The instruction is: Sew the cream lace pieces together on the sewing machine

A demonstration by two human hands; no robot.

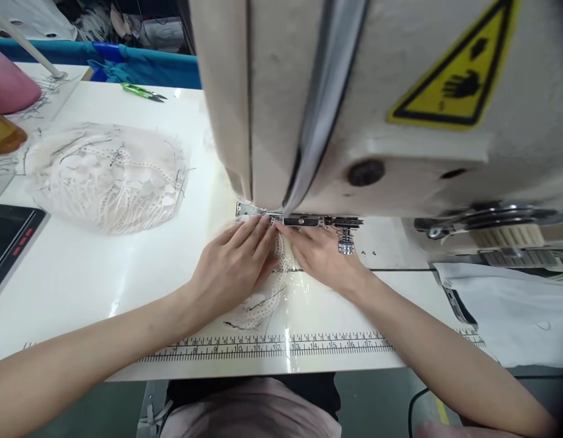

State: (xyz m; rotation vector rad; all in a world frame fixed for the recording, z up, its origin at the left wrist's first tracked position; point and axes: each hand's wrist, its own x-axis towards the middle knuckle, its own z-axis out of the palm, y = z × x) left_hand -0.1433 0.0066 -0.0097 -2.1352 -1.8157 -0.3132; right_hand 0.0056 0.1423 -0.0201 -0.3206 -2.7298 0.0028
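Note:
A strip of white lace fabric point(263, 304) with loose dark threads lies on the sewing machine's bed and runs up under the needle area. My left hand point(233, 261) rests flat on the lace, fingers stretched toward the metal presser foot attachment point(304, 221). On the other side of the lace, my right hand point(324, 252) lies low with its fingers stretched out, index fingertip at the fabric's edge. The attachment and the machine head point(272, 109) hide part of the right fingers. The needle itself cannot be made out.
A pile of white lace pieces point(108, 182) sits at the left. Green thread snips point(142, 92) lie behind it. A dark device point(12, 243) and a pink thread cone point(10, 82) stand at the left edge. White cloth point(514, 310) lies right; a printed ruler point(263, 347) crosses the front.

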